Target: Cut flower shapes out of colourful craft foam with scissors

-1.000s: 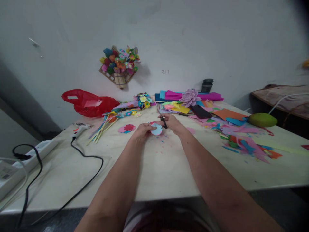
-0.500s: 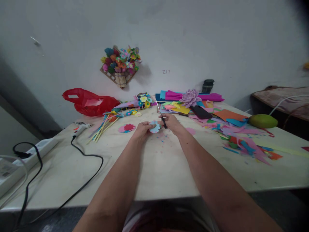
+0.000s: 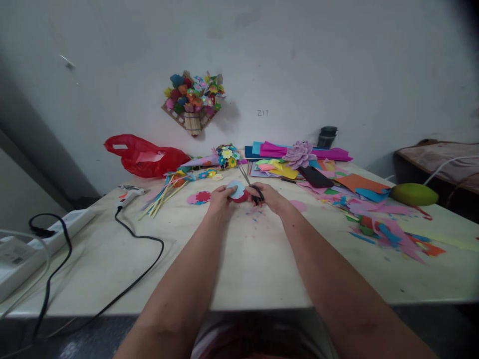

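My left hand (image 3: 222,196) pinches a light blue paper piece (image 3: 235,189) with a dark red layer showing below it. Black-handled scissors (image 3: 257,193) are in my right hand (image 3: 268,195), their blades parted and pointing up and left, away from me. The fingertips of my right hand are close to the paper's right edge. Tiny paper scraps (image 3: 256,215) lie on the table just below. Left of my left hand lies a pink disc with a red flower shape (image 3: 203,197), and a pink disc (image 3: 298,205) lies right of my right wrist.
A red bag (image 3: 142,158), flower stems (image 3: 164,194) and a corded glue gun (image 3: 130,194) are on the left. At the right lie coloured sheets, a black phone (image 3: 314,177), scraps (image 3: 392,232) and a green fruit (image 3: 414,194). A power strip (image 3: 75,222) sits far left.
The scissors' blades have opened. A dark red layer now shows under the blue paper in my left hand. The whole view has shifted slightly.
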`<state>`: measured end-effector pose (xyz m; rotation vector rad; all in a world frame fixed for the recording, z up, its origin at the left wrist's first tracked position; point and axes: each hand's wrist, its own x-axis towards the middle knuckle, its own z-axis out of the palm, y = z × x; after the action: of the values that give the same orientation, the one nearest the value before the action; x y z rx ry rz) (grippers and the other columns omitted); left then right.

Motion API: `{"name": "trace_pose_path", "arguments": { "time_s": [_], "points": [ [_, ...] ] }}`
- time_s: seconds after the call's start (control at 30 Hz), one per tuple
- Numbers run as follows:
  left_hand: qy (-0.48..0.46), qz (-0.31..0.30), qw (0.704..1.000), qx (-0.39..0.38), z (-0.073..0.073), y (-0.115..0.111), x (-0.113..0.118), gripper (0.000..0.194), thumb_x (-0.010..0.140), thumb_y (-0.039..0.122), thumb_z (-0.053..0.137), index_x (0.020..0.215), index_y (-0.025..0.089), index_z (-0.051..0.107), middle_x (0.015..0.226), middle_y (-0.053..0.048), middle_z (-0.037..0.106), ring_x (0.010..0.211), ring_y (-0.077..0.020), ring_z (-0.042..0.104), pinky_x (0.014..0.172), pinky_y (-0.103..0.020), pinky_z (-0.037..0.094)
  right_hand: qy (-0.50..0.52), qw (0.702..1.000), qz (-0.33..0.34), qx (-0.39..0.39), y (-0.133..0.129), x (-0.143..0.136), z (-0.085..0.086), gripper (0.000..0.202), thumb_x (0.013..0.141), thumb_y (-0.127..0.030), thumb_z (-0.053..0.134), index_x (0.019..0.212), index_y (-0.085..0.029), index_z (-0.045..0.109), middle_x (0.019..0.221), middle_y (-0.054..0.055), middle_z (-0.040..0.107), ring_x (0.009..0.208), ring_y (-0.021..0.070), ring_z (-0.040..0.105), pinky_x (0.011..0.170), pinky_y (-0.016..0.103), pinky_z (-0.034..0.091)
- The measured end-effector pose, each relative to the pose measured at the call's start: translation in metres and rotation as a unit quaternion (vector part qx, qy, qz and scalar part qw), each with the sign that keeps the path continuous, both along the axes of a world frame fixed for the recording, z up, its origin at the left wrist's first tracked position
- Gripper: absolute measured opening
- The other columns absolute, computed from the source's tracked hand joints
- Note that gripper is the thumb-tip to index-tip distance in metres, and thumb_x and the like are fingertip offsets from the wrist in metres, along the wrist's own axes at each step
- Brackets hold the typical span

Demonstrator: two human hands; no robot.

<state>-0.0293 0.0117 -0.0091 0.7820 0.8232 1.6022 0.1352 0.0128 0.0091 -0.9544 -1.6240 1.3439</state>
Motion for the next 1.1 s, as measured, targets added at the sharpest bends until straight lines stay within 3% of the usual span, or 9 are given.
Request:
{"name": "trace_pose_path", "arguments": {
  "time_s": [0.27,1.1],
  "points": [
    [-0.056,0.023,0.998,0.001,0.003,-0.002,0.005,0.020,0.058,0.005,0.075,0.060,0.013,0.057,0.056,0.002,0.060,0.051,-0.0091,0.056,0.054,-0.021,0.046,-0.041,0.998,0.039,0.001,-0.003,-0.004,-0.004,0.035,0.080,-0.049,0.067,0.079,-0.016,0.055,0.062,0.000,0.063,0.043,0.0094,0.055,0.033,0.018,0.036],
    [-0.074,0.019,0.996,-0.047,0.002,0.001,0.009,0.014,0.063,0.003,0.069,0.067,0.013,0.059,0.065,-0.002,0.065,0.056,-0.0113,0.060,0.055,-0.023,0.050,-0.053,0.998,0.036,0.009,0.003,-0.006,-0.012,0.029,0.086,-0.044,0.063,0.082,-0.016,0.055,0.064,-0.001,0.063,0.043,0.0079,0.055,0.033,0.016,0.035]
  ]
}}
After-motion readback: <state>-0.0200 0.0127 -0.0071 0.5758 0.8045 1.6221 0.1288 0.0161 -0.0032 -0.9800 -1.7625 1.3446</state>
